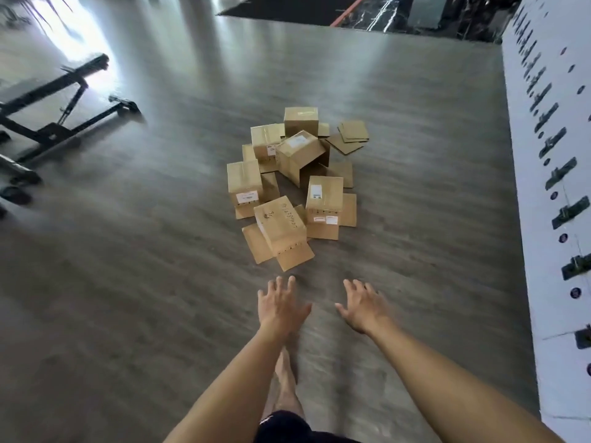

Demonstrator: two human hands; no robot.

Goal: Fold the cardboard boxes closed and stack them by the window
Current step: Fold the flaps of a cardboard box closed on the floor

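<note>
A heap of several small brown cardboard boxes lies on the wooden floor ahead, most upside down with flaps splayed out. The nearest box (280, 226) is tilted and has handwriting on its upper face. To its right stands a box with white labels (324, 199), and to the left another labelled box (245, 184). A tipped box (300, 152) lies in the middle of the heap. Loose flat cardboard pieces (351, 132) lie at the back right. My left hand (279, 304) and my right hand (362, 304) are stretched forward, fingers spread, holding nothing, a little short of the nearest box.
A black exercise bench (60, 103) stands at the left, with bright light on the floor behind it. A long white panel with black marks (550, 161) runs along the right side. A dark marble-patterned area (367, 8) lies at the far end. My bare leg (286, 382) shows below my arms.
</note>
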